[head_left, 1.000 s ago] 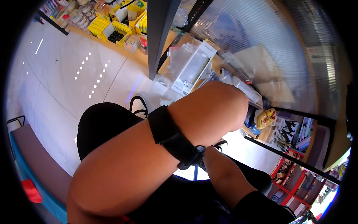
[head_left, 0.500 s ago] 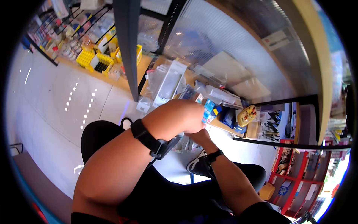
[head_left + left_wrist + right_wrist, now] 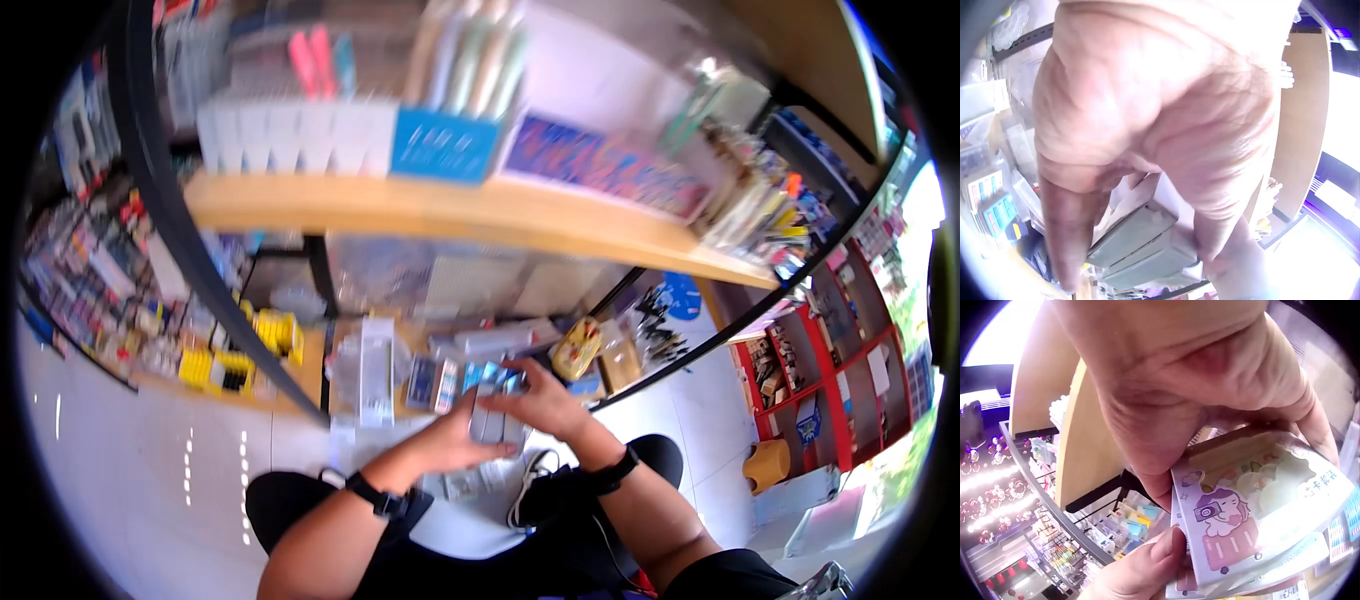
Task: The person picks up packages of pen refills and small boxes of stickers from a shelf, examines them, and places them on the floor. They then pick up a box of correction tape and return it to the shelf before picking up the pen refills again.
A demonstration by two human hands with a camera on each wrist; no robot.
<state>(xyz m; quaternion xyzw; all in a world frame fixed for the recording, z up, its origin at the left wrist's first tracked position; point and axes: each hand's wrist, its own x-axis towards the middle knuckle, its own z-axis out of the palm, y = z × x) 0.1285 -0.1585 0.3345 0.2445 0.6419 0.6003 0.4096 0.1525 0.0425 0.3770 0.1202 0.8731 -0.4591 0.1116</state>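
Pinched in left hand (image 3: 452, 440) and right hand (image 3: 548, 402): stacked white, cartoon-printed card boxes (image 3: 1235, 519), at 6 o'clock from tan wooden shelf (image 3: 450, 215). Beware of possible sliding apart under uneven thumb pressure.

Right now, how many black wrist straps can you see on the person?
2: one strap is around the left forearm, the other strap around the right forearm.

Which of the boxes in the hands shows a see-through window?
The front box in the right wrist view, with the purple-haired cartoon; the one behind is mostly covered.
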